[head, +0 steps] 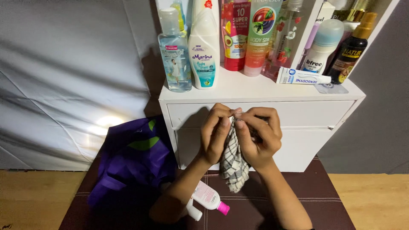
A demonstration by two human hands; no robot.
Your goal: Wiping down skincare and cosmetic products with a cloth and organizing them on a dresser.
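Both hands, left hand (216, 134) and right hand (260, 136), pinch checked cloth (233, 164) closed-fingered before white drawer unit (298, 117); purple bag (134, 159) left, pink-capped bottle (209, 199) near, on brown mat (324, 191).

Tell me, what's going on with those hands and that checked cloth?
A person is holding a black-and-white checked cloth with both bare hands in front of a small white drawer cabinet. The left hand and the right hand pinch its top together, and the rest hangs down between the wrists. Below the arms, a white bottle with a pink cap lies on a dark brown mat, beside a purple bag. Lotion and toiletry bottles stand on the cabinet's top.
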